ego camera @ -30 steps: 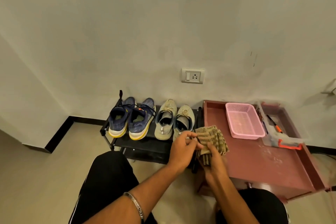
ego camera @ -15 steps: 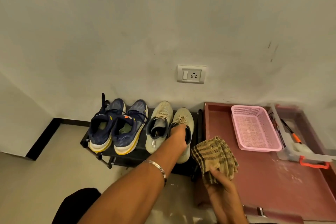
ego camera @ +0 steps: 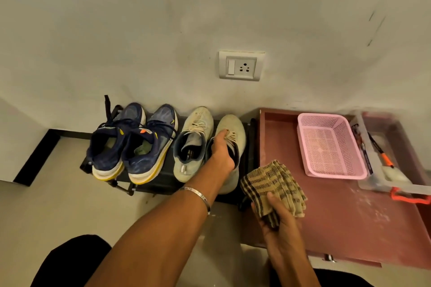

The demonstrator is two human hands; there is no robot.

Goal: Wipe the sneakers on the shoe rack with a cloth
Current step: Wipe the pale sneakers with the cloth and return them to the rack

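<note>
A low black shoe rack (ego camera: 161, 182) against the wall carries a navy pair with yellow soles (ego camera: 130, 144) on the left and a beige pair on the right. My left hand (ego camera: 221, 151) reaches into the right beige sneaker (ego camera: 235, 130), fingers inside its opening and thumb on the laces, gripping the tongue. The left beige sneaker (ego camera: 193, 140) stands beside it untouched. My right hand (ego camera: 277, 219) holds a folded brown checked cloth (ego camera: 275, 182) near the rack's right end, apart from the shoes.
A reddish-brown low table (ego camera: 338, 223) stands right of the rack, bearing a pink plastic basket (ego camera: 331, 170) and a clear box (ego camera: 377, 182) with tools and an orange latch. A wall socket (ego camera: 241, 65) sits above the shoes. Bare floor lies to the left.
My left hand let go of the cloth, reached forward and took hold of the right beige sneaker. The cloth stays in my right hand. The view moved closer to the rack.
</note>
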